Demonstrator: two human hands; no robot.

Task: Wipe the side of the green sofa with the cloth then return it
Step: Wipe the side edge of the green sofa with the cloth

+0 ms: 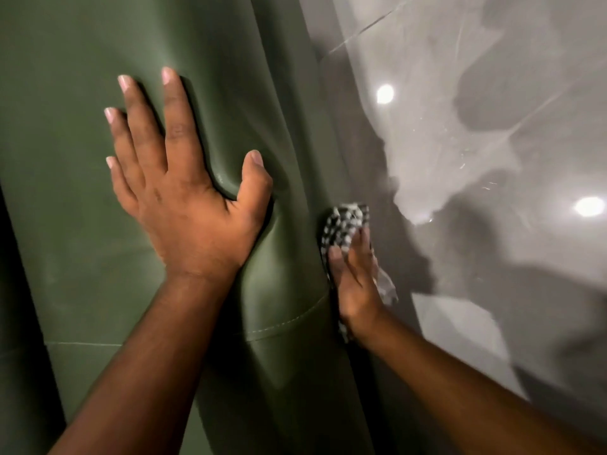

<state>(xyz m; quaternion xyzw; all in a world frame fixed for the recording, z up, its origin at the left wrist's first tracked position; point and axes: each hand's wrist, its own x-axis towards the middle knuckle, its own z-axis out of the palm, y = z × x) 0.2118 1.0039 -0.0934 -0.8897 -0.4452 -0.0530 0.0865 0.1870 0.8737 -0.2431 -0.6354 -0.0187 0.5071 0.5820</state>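
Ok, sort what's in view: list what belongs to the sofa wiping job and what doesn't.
Part of the job:
- sofa, green, its side being wiped
- cloth, checked, pressed to the sofa's side
- right hand, holding the cloth
- left hand, flat on the sofa, bracing

Not part of it:
- floor, glossy grey tiles reflecting ceiling lights

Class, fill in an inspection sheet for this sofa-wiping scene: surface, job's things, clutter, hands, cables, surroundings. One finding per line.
Surface: green sofa, smooth with a stitched seam, dented under the pressing palm.
Job's things: checked cloth, bunched against the sofa's side.
Clutter: nothing seen.
Hands: left hand flat and spread on the sofa; right hand pressing the cloth to the sofa's side.
Cables: nothing seen.
Surroundings: glossy grey tiled floor, reflecting ceiling lights.
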